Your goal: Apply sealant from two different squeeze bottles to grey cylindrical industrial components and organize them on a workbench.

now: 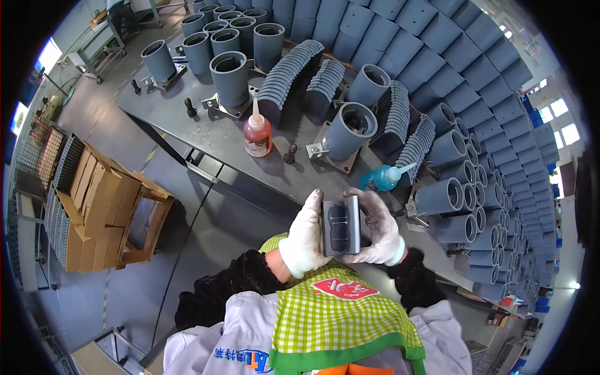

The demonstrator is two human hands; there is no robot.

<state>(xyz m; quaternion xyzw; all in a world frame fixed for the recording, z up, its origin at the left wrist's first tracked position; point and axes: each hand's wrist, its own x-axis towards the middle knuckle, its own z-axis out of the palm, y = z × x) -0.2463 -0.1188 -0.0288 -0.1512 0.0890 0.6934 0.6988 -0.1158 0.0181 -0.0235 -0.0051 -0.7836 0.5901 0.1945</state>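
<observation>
Both my hands wear white gloves and meet just in front of the apron, at the near edge of the workbench. Between them is a dark grey block-like part (pixel 338 228) with rounded hollows on the side facing up. My left hand (pixel 304 239) presses its left side with the fingers closed along it. On the other side my right hand (pixel 379 232) grips the lighter grey plate-like edge. Just beyond my right hand a squeeze bottle of teal liquid (pixel 382 178) lies tilted. A grey cylinder (pixel 350 132) on a metal base stands farther back.
On the dark workbench (pixel 164 111) stand a squeeze bottle of red liquid (pixel 257 136), a small black knob-like piece (pixel 290 153) and several grey cylinders. Rows of curved ribbed grey pieces (pixel 292 74) and high stacks of grey parts (pixel 431 34) border it. Left on the floor is a cardboard box (pixel 106 212).
</observation>
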